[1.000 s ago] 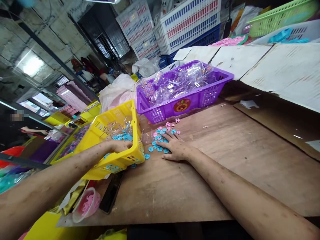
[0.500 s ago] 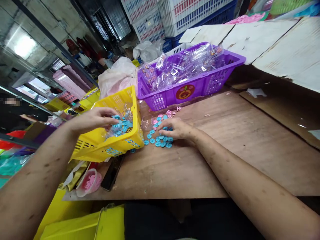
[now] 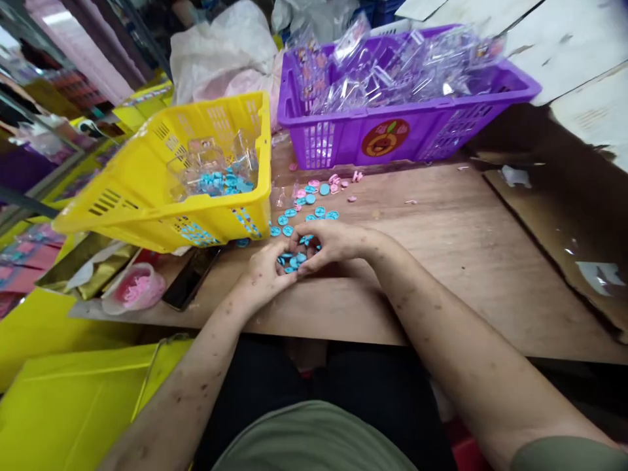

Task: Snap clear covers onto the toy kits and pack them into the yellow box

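My left hand (image 3: 265, 275) and my right hand (image 3: 336, 245) meet over the near part of the wooden table (image 3: 441, 275). Together they cup a small heap of round blue plastic discs (image 3: 294, 261), fingers curled around its sides. Just beyond my fingers, more blue discs (image 3: 320, 212) lie loose, with small pink pieces (image 3: 334, 180) behind them. To the left stands a yellow basket (image 3: 210, 219), tilted in view, holding further blue discs (image 3: 223, 182) and clear plastic packets (image 3: 203, 157).
A purple basket (image 3: 338, 140) full of clear packets (image 3: 392, 72) stands at the back. A dark phone (image 3: 191, 278) and a tub of pink pieces (image 3: 135, 288) lie at the left front edge. Cardboard (image 3: 554, 242) borders the right side.
My left hand has come out of the yellow basket to the table, beside my right hand. Both now cup blue discs nearer to me. The view has tilted downward.
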